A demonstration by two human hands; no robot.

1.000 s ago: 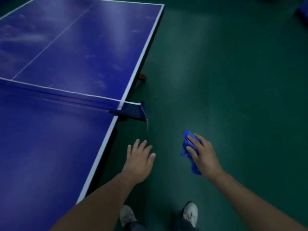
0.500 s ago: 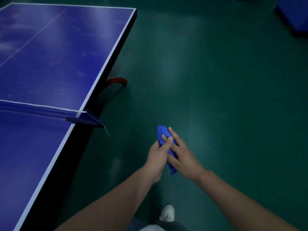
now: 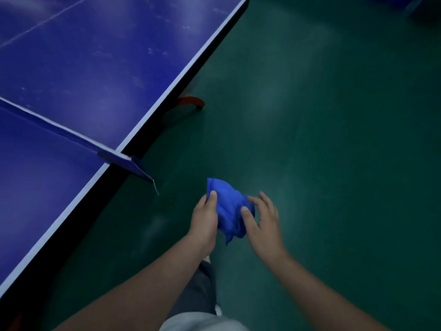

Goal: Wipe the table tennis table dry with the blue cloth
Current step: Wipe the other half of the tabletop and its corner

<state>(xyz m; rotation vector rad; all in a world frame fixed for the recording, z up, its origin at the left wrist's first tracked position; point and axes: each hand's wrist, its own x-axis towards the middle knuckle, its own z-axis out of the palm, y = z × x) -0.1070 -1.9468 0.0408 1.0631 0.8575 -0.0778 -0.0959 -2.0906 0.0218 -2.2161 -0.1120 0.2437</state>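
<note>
Below frame centre, left hand [image 3: 202, 218] and right hand [image 3: 263, 223] each pinch the cloth [image 3: 229, 207], now pulled wider, right of the table [image 3: 95, 68].

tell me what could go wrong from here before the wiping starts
1. The blue cloth is bunched between the left hand and right hand over the floor, off the table; a loose grip could drop it.
2. The net clamp juts past the table edge near the hands and might snag an arm or the cloth.
</note>
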